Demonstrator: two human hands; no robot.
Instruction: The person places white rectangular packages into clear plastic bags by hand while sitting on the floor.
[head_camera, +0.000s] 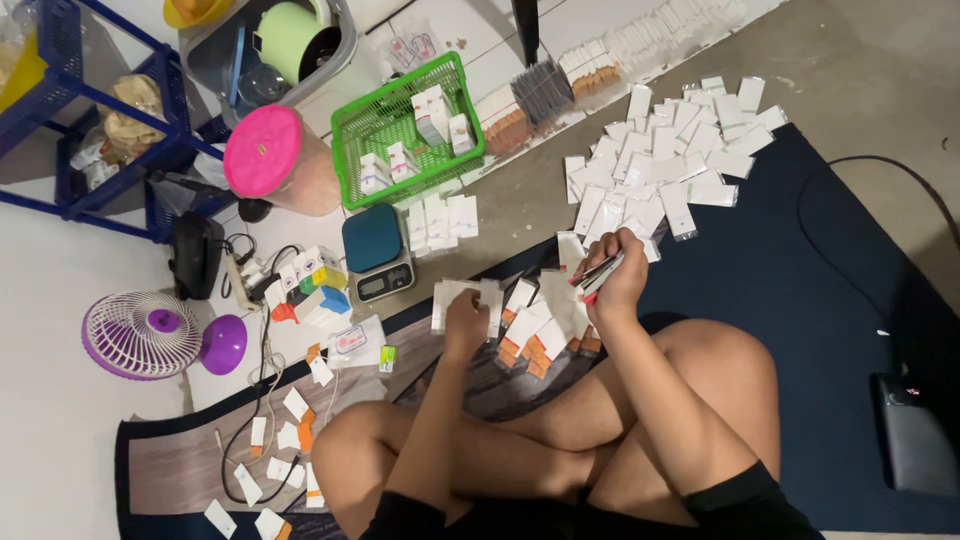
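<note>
Small white paper packets with orange ends (535, 335) lie fanned on the dark blue floor mat (800, 300), between the two hands. Left hand (465, 325) rests closed on a white packet stack (462, 300). Right hand (615, 275), fingers curled shut, grips a slim red-and-white tool (597, 278) just above the fan. A heap of loose white packets (665, 160) lies beyond.

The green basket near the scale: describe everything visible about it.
The green basket is a rectangular, bright green tray that looks like plastic, with open lattice walls and floor and a solid rim. It sits flat on the pale floor, turned at a slight angle, between the pink-lidded jar and the digital scale. Several small white boxes stand or lie inside it. Neither of the hands touches it.
</note>
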